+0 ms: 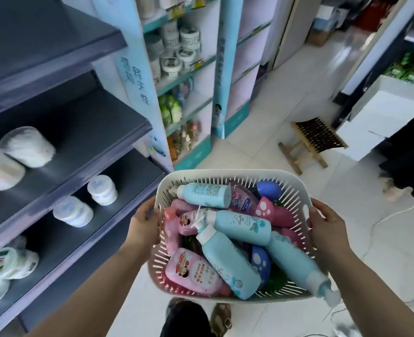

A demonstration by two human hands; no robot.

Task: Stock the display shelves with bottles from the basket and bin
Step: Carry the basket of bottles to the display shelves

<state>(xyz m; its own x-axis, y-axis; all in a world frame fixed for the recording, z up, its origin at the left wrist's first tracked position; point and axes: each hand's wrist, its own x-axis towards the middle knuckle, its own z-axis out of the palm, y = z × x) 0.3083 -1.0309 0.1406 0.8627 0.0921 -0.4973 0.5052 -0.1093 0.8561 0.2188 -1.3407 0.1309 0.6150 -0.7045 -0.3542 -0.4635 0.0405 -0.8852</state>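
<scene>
Curling fingers [155,216] of left hand [144,226] and right hand [327,227] round opposite rims of the basket [225,173] (heaped with bottles [228,261]), holding it beside the display shelves [91,132]; probably needing to free one hand next.

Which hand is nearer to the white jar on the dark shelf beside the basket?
Left. The left hand grips the basket at its left rim, just beside the white jar; the right hand grips the opposite rim, across the basket from the jar.
</scene>
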